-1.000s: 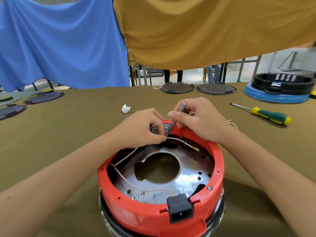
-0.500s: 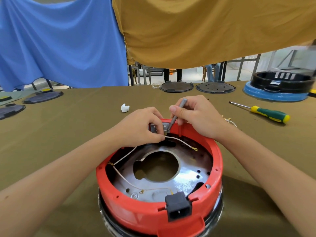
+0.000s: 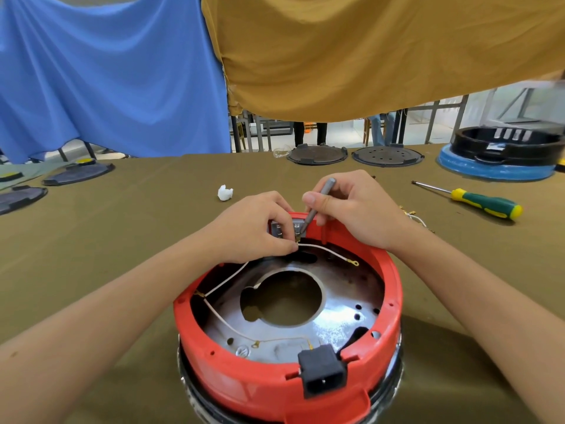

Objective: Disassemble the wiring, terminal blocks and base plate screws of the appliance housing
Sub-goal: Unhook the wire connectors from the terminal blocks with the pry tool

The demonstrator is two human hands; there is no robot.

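We see a blue cloth (image 3: 101,75) upper left | a mustard cloth (image 3: 382,53) upper right | two dark round lids (image 3: 318,154) at the table's far edge, centre | a blue-based black housing (image 3: 501,154) far right | white crumpled scrap (image 3: 225,192) centre | green-yellow screwdriver (image 3: 477,203) right.

Readable text: none can be made out.
Red housing (image 3: 275,390): no legible label or brand.
Black power socket (image 3: 322,374): markings too small to read.

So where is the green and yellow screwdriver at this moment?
In the head view the green and yellow screwdriver lies unused on the table, far right, beyond the right hand and before the blue-rimmed housing.
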